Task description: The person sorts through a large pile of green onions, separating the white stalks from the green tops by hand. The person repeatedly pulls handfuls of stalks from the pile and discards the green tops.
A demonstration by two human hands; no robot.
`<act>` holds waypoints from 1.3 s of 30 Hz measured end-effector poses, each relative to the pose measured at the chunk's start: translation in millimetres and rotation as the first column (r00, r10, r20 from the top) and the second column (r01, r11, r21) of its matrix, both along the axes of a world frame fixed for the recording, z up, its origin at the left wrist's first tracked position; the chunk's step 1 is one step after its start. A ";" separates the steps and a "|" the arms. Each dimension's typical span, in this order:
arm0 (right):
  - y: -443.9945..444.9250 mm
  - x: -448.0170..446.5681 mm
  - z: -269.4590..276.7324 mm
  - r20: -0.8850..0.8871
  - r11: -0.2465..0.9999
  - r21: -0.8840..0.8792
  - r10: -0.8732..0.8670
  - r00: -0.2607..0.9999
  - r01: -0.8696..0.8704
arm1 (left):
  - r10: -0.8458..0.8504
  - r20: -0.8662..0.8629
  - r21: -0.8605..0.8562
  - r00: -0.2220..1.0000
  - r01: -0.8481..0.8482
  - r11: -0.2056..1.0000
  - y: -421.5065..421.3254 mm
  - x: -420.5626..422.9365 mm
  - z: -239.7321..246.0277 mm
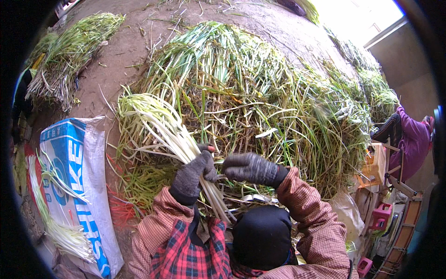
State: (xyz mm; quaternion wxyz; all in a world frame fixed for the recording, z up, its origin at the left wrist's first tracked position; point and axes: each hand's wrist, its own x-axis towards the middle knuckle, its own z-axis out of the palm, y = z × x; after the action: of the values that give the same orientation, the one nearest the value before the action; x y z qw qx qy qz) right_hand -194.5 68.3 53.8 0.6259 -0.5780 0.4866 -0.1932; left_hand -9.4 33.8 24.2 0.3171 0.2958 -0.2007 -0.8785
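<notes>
My left hand [195, 174], in a dark grey knitted glove, is closed around a bundle of long pale stalks [181, 143]. Their yellow-green leafy ends fan out to the upper left, and the white lower ends hang below the fist towards my lap. A reddish fingertip shows at the glove's end. Just right of the bundle is my right hand [249, 168], gloved alike, its fingers curled; whether anything is between them cannot be seen. Beyond both hands lies a large heap of green leafy stalks [244, 80], with many brown, withered leaves on its near side.
On the left, a white and blue woven sack [97, 195] carries a bunch of cleaned pale stalks [66, 233]. Another stalk heap [76, 52] lies upper left on the earthen floor [111, 66]. A person in purple [411, 143] sits far right, near a yellow plastic crate [374, 165].
</notes>
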 end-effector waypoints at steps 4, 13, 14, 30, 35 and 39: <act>-36.4 7.0 31.4 0.076 0.974 -0.055 -0.214 0.974 0.218 | -0.116 0.330 -0.136 0.937 0.169 0.976 3.7 0.5 8.2; -60.7 24.7 16.9 0.001 0.936 -0.038 -0.349 0.937 0.349 | -0.079 0.433 -0.099 0.898 0.134 0.986 9.1 -4.6 6.5; -60.8 26.9 15.6 -0.014 0.930 -0.071 -0.361 0.932 0.359 | -0.110 0.459 -0.079 0.882 0.164 0.983 8.9 -4.2 1.3; -69.7 15.0 -12.9 0.224 0.678 -0.202 -0.671 0.707 0.707 | -0.232 0.137 0.017 0.963 0.232 0.973 13.6 -0.1 -11.8; -69.7 -17.5 -1.4 0.320 0.502 -0.103 -0.801 0.506 0.859 | -0.291 0.101 0.064 0.951 0.286 0.956 14.3 7.8 -12.9; -38.4 -77.5 -38.8 0.126 0.728 -0.194 -0.646 0.753 0.658 | -0.198 -0.218 0.163 0.956 0.236 0.958 6.2 11.2 8.1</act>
State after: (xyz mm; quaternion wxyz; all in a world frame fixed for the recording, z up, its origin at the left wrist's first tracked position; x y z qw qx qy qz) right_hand -272.0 29.9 15.0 0.4602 -0.4327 0.6175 -0.4686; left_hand 1.8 40.0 32.3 0.2076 0.2108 -0.1157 -0.9482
